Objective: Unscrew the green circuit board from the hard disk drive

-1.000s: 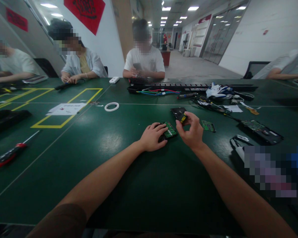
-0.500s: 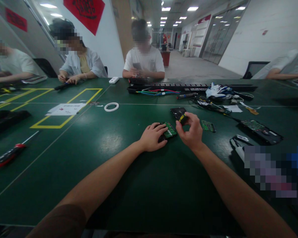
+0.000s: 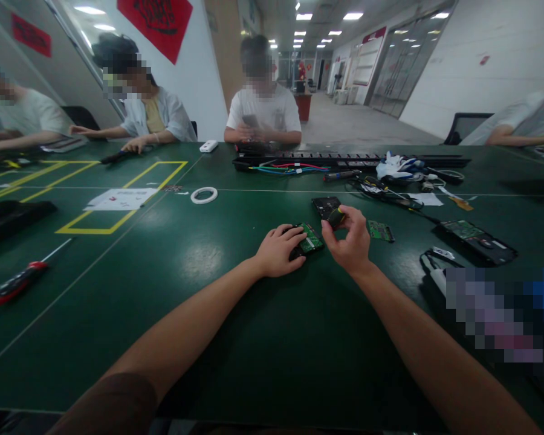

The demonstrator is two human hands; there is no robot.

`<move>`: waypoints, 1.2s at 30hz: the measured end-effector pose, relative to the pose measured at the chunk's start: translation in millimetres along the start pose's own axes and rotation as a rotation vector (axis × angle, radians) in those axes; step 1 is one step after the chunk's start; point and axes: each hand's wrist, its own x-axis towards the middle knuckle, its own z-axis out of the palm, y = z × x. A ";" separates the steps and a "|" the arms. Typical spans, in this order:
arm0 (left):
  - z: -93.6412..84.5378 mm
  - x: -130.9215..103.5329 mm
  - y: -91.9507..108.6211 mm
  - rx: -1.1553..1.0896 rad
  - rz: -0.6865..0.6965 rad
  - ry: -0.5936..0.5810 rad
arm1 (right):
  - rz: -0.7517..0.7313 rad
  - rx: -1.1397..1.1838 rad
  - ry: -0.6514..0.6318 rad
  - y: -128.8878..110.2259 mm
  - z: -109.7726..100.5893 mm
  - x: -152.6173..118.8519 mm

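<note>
A hard drive with a green circuit board (image 3: 311, 240) lies on the green table in front of me. My left hand (image 3: 280, 251) grips its left part, fingers over the top and thumb at the near edge. My right hand (image 3: 348, 235) pinches the short black-and-yellow handle of a screwdriver (image 3: 336, 217) beside the drive's right end; its tip cannot be made out. Just beyond the handle, a second black hard drive (image 3: 323, 205) rests on the table. A loose green circuit board (image 3: 381, 231) is to the right of my right hand.
Farther right lies a larger open device with a circuit board (image 3: 476, 240). Cables and gloves (image 3: 396, 166) are heaped near long black strips (image 3: 308, 159). A red-and-black screwdriver (image 3: 20, 281) lies left, a white tape roll (image 3: 204, 195) mid-left. Several people sit around the table.
The screwdriver handle has turned in my right fingers, so its yellow mark shows less. My left hand and the hard drive stay put. A co-worker at the left has stretched one arm outward.
</note>
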 end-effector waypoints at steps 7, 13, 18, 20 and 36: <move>1.0 0.9 -0.3 0.004 -0.006 -0.015 | 0.048 0.053 -0.014 0.4 1.7 -1.3; 2.6 0.0 -2.0 0.014 -0.002 0.003 | 0.018 -0.008 0.025 -3.4 0.9 2.7; 2.5 0.6 -2.0 0.009 0.004 0.003 | 0.012 0.024 -0.004 -2.1 -0.9 0.8; 1.8 0.9 -1.6 0.006 0.004 0.000 | 0.025 0.055 -0.019 -0.6 -0.3 -0.2; 0.6 0.7 0.3 -0.004 -0.016 -0.019 | 0.004 0.032 -0.040 -4.0 -3.6 3.0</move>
